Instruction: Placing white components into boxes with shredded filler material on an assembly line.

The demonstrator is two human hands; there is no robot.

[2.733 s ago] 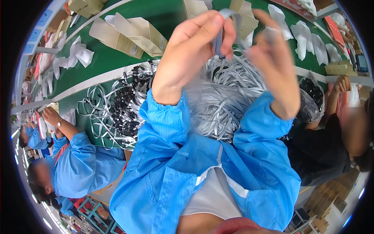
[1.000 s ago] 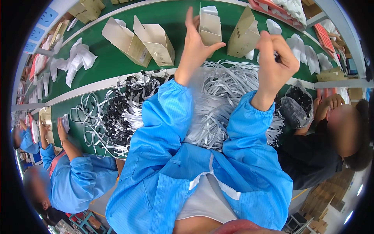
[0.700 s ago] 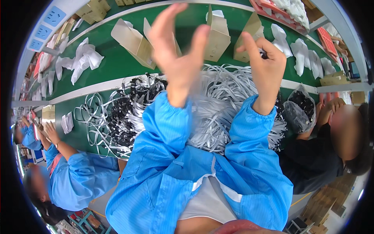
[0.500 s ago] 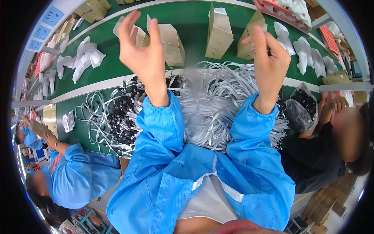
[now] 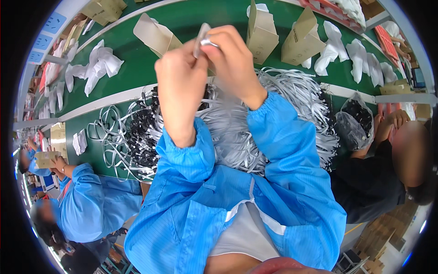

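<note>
you hold a small pale, shiny piece up where your two hands meet, above the far side of the strap pile, its details too blurred to tell. your right hand has its grip drawn in, thumb and forefinger pinching the piece; your left hand is curled right beside it with its fingertips hidden, so i cannot tell whether that grip pinches too. if only the right fingertips bear it, the smooth look of the piece suggests it could slide out, and it could be lost among the straps, which are heaped along the surface up to the rail at its far edge. your knuckles overlap the left box in this view; i cannot tell if they touch, but a sideways swing could tip it or bend its raised flap. the middle box and right box, past the rail, stand near your right hand and could be bumped by an outward elbow or wrist. your cuffs hang low over the heap, where a loop could snag and drag others along. toward the surface's left end, loose loops with black ends lie near the near edge; a tug there could pull some over.
</note>
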